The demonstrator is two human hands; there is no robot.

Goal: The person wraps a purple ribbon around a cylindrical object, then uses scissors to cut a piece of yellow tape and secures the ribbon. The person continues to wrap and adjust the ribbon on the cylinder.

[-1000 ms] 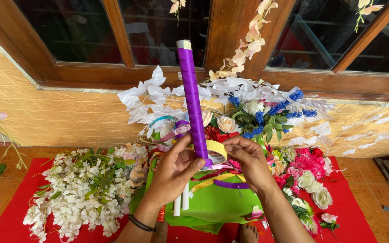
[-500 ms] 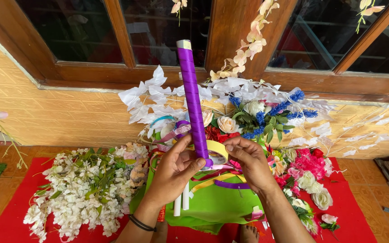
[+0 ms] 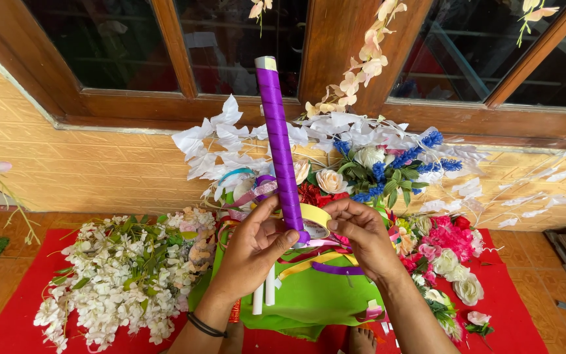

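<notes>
Head camera, looking down: a person's left hand [image 3: 251, 252] pinches the base of an upright stick wrapped in purple ribbon [image 3: 279, 141], thumb and fingers closed around it, while the right hand [image 3: 360, 237] grips a yellow tape roll [image 3: 314, 216] pressed against the stick's lower end at about three o'clock from the left thumb. Against the pictures from a second and half a second earlier, almost nothing has shifted: both hands keep the same hold, the stick stands at the same slight tilt, and the purple winding already reaches its pale top end, so the work reads as paused at the base, where the wrap ends. Two white rods [image 3: 264, 295] hang below the left hand at six o'clock, over a green sheet [image 3: 316, 301] strewn with loose ribbons [image 3: 325, 262]. White blossom sprays [image 3: 116, 275] lie at nine o'clock on a red mat [image 3: 14, 321]; pink and cream flowers [image 3: 450, 252] sit at three o'clock, with blue and white blooms [image 3: 388, 164] at twelve, beneath a wooden window frame [image 3: 332, 52].
</notes>
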